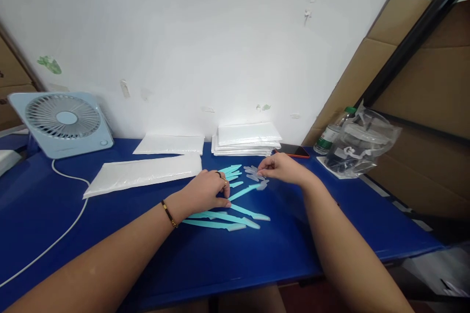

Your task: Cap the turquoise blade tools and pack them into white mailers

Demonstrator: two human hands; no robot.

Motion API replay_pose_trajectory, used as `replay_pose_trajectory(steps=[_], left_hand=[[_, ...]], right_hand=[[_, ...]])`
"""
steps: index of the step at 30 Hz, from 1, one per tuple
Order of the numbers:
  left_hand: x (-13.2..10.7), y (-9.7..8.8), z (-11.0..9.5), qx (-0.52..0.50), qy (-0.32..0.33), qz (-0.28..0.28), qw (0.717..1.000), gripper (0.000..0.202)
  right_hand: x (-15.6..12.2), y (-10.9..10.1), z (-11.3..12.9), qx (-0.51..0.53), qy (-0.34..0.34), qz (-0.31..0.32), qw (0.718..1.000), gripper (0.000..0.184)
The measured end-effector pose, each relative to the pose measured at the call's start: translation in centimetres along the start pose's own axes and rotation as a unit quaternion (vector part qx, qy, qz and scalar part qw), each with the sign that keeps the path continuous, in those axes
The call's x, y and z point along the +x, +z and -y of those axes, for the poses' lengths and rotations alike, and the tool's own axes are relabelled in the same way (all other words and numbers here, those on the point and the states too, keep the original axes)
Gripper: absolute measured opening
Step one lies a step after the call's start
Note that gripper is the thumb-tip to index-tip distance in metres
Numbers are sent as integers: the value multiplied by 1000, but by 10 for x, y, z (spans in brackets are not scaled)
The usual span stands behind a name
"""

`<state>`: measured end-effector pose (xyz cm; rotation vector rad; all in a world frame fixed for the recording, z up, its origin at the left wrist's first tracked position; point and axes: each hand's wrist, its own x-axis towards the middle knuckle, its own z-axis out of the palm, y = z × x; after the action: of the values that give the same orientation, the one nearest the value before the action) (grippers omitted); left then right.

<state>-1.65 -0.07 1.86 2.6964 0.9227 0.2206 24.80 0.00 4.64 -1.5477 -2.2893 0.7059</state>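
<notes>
A packing workshop: stacked bags [246, 139], cardboard [370, 63], blue worktable [220, 259].

On the blue table [257, 264] lie a fan [62, 122], white cable [69, 225], flat white packets [143, 173], phone [292, 150], bottle [330, 136], clear bag [362, 144], turquoise sticks [220, 217] and clear caps [252, 172].

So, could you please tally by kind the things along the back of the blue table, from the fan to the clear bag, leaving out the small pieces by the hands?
Fan: 1
Loose white pouches: 2
Stack of white pouches: 1
Phone: 1
Bottle: 1
Clear bag: 1
White sheet under the bag: 1
Total: 8
</notes>
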Motion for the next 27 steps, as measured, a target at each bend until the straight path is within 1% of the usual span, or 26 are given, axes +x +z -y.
replay_pose_trajectory(steps=[3,5,7,12,16,18,21,24,27], left_hand=[[1,3,-3,-9,-13,18,1000,25],[2,4,0,-1,-22,8,1000,24],[3,5,5,14,-34,-8,999,22],[5,5,11,44,-40,-41,997,25],[6,6,10,73,-36,-65,995,26],[5,3,11,86,-39,-73,993,26],[3,-4,16,103,-65,-80,989,25],[1,-13,23,103,-101,-80,986,25],[-1,-16,23,89,-103,-82,987,26]], right_hand=[[-6,0,10,30,-8,99,995,36],[-8,3,15,17,-9,164,986,38],[-7,7,17,-5,-18,188,982,38],[2,16,11,-26,-49,152,987,30],[6,15,4,-26,-65,135,988,27],[6,13,0,-23,-62,134,989,27],[5,7,-9,-14,-32,125,992,25],[6,4,-16,-2,1,69,998,25],[9,4,-17,-22,8,-10,1000,27]])
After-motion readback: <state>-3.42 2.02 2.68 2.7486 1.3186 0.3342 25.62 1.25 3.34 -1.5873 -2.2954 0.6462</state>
